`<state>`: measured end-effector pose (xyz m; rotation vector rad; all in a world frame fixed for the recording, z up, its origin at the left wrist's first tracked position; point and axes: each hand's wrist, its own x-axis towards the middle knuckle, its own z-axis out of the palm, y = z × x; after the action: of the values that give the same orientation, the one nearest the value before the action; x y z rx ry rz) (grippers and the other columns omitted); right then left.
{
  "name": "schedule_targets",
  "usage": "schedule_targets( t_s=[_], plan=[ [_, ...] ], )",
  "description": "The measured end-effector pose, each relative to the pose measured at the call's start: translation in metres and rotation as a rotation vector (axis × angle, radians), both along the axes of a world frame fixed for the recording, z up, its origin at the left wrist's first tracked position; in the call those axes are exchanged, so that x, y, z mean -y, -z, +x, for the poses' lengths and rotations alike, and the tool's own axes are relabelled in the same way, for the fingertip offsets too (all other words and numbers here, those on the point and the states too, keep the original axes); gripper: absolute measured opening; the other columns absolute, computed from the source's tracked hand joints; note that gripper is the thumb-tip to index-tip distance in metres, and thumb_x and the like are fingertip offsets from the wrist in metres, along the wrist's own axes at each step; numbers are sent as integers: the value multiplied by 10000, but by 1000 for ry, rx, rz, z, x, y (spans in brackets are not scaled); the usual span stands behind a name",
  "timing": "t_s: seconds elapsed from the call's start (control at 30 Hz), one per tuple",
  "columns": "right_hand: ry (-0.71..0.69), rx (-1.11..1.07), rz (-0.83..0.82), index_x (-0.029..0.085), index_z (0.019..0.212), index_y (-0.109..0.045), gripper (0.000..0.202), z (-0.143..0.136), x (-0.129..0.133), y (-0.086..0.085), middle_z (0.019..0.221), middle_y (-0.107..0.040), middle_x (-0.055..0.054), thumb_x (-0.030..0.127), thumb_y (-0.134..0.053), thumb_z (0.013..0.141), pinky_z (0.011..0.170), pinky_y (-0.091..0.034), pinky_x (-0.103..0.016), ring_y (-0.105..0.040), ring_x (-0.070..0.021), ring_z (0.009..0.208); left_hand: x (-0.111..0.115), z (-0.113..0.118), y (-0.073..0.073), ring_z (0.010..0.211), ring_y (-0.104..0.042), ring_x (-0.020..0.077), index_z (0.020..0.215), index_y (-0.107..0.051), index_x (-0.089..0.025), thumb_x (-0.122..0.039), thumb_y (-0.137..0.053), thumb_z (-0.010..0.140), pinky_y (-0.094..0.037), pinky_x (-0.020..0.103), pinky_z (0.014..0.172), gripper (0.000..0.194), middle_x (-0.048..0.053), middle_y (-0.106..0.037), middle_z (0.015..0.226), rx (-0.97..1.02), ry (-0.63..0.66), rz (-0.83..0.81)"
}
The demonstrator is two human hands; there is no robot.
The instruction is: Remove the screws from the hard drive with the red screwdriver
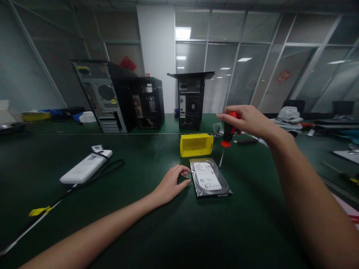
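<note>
A hard drive (208, 178) with a white label lies flat on the green table. My right hand (243, 118) is wrapped round the red and black handle of a screwdriver (227, 134). The screwdriver stands nearly upright, and its tip reaches down to the drive's right edge; whether it sits in a screw is too small to tell. Resting on the table, my left hand (174, 184) has its thumb and fingers apart, with the fingertips at the drive's left edge. Just behind the drive is a yellow plastic box (196, 145), its hollow side facing me.
Computer cases (105, 97) stand at the back left, and another case (191, 100) is at back centre. To the left lies a white power strip (86, 167) with a black cable. A dark narrow block (247, 142) lies beyond the screwdriver. Tools and papers line the right side.
</note>
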<state>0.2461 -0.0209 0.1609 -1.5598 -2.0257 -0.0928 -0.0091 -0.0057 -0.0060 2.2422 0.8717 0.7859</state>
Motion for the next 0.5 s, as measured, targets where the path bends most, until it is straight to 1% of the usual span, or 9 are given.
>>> schedule_targets(
  t_s=[0.1,0.17,0.23,0.37,0.43,0.5],
  plan=[
    [-18,-61,-44,197,881,-612,344,1,2,0,693,-598,-44,482,-419,866,485,-388,-274,-506,-120,494,0,0,-1,942,-542,209,1056,-579,-192,-265,-552,809,-444,354,849,259,71,-584,998,-16,-1,-2],
    [-44,-107,-85,198,947,-597,321,4,3,-1,751,-611,-52,416,-368,894,488,-411,-276,-525,-124,510,1,0,-2,944,-541,210,1057,-577,-187,-266,-549,810,-444,353,846,261,73,-582,999,-30,-5,-5],
    [-67,-119,-112,204,1026,-580,322,7,4,-1,787,-619,-54,391,-350,901,493,-428,-277,-539,-129,524,1,0,-4,949,-541,212,1053,-578,-185,-269,-548,810,-443,351,845,259,74,-580,1004,-39,-10,-9],
    [-58,-68,-118,214,1157,-530,400,11,6,-2,754,-612,-37,466,-369,892,503,-442,-274,-546,-126,518,2,0,-4,954,-541,213,1061,-570,-183,-261,-552,806,-441,350,852,267,75,-581,1003,-47,-20,-7],
    [-26,-40,-114,210,1151,-531,432,11,6,-2,727,-608,-32,511,-400,872,506,-439,-272,-541,-122,502,1,0,-2,958,-540,212,1080,-557,-185,-253,-557,802,-439,351,857,286,75,-580,1006,-39,-19,6],
    [-5,-13,-111,206,1095,-555,432,10,5,-3,715,-606,-33,539,-418,856,510,-434,-275,-532,-117,488,1,0,-1,967,-536,214,1095,-549,-189,-247,-558,800,-437,356,865,301,75,-577,1016,-39,-19,22]
  ],
)
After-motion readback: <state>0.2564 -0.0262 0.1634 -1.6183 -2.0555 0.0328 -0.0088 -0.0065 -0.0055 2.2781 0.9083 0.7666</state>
